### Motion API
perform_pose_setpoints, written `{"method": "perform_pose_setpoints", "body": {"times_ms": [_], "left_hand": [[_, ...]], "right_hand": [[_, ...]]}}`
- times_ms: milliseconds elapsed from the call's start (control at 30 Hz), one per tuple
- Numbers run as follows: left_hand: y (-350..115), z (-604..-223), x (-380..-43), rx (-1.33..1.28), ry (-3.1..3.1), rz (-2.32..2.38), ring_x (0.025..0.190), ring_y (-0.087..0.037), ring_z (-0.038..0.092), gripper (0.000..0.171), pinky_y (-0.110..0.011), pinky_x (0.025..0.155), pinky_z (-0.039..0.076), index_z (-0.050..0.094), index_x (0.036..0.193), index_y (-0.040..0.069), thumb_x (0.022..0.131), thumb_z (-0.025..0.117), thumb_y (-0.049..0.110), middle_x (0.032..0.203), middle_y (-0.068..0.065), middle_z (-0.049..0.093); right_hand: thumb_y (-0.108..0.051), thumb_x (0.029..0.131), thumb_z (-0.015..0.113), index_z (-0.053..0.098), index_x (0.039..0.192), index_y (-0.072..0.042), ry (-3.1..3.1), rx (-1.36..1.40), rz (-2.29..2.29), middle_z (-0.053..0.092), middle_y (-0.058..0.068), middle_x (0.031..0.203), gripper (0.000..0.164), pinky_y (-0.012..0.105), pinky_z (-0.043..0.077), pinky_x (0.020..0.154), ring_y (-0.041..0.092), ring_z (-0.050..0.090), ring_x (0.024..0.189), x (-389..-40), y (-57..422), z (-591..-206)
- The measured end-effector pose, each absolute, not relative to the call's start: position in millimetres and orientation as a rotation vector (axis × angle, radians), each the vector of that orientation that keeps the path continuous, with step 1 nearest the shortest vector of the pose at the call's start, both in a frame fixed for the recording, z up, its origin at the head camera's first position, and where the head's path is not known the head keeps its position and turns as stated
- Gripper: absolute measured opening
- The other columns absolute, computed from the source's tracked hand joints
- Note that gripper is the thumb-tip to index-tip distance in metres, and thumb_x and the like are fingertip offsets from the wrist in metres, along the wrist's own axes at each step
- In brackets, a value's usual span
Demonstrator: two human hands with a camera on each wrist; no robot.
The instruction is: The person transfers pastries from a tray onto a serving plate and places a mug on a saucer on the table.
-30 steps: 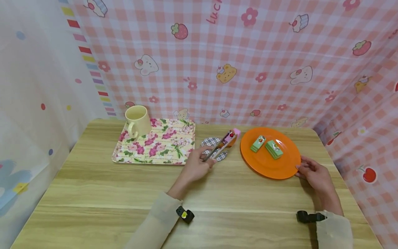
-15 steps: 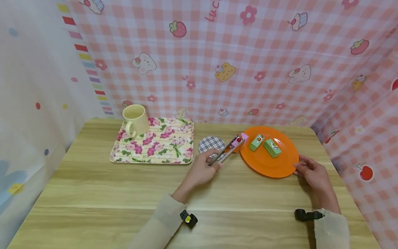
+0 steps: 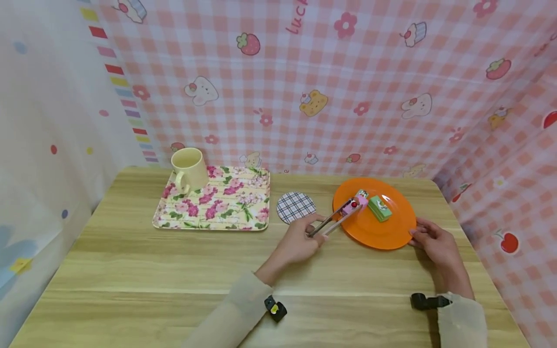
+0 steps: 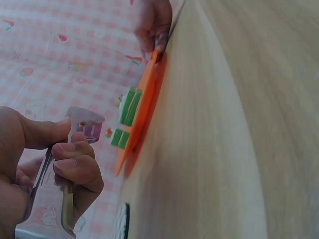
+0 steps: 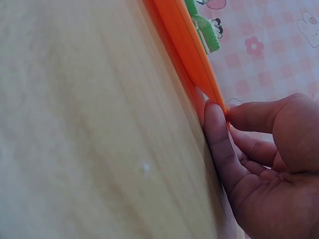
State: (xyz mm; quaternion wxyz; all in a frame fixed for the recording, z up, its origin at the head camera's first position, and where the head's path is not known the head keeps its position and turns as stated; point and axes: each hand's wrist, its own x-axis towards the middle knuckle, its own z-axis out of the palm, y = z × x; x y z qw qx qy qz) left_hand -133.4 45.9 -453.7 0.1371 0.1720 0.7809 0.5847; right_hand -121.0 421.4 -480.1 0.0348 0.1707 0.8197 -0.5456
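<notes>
The left hand (image 3: pixel 299 240) pinches tongs (image 3: pixel 337 225) gripping a pink cake (image 3: pixel 348 209) over the orange plate (image 3: pixel 378 237), whose rim the right hand (image 3: pixel 440 245) pinches, seemingly for steadiness.

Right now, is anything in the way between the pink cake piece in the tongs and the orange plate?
Possibly the small green cake piece: it sits on the orange plate, partly hidden behind the pink cake piece in the head view. I can't tell whether it lies directly below. Otherwise nothing visible blocks the way.
</notes>
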Motion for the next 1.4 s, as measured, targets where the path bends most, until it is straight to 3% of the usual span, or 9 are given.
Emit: {"method": "perform_pose_setpoints", "body": {"times_ms": [900,1400], "left_hand": [[100.2,-461.3,-132.8,0.369,2.322,1.591,0.050,-0.009,0.039,0.042,-0.022,0.046,0.029,0.066,0.132,0.010,0.090,0.072,0.010,0.063,0.004,0.047],[105.2,-462.7,-130.0,0.301,2.358,1.525,0.059,-0.013,0.040,0.044,-0.025,0.052,0.030,0.067,0.129,0.013,0.086,0.076,0.013,0.084,-0.003,0.058]], "right_hand": [[-0.019,0.106,0.056,0.033,0.157,0.003,2.533,0.536,-1.647,0.058,-0.013,0.101,0.060,0.019,0.060,0.080,-0.003,0.067,0.083,-121.1,422.1,-480.9],[-0.020,0.107,0.055,0.031,0.158,0.002,2.524,0.544,-1.633,0.058,-0.012,0.102,0.061,0.019,0.060,0.080,-0.004,0.067,0.084,-120.1,418.4,-475.6]]}}
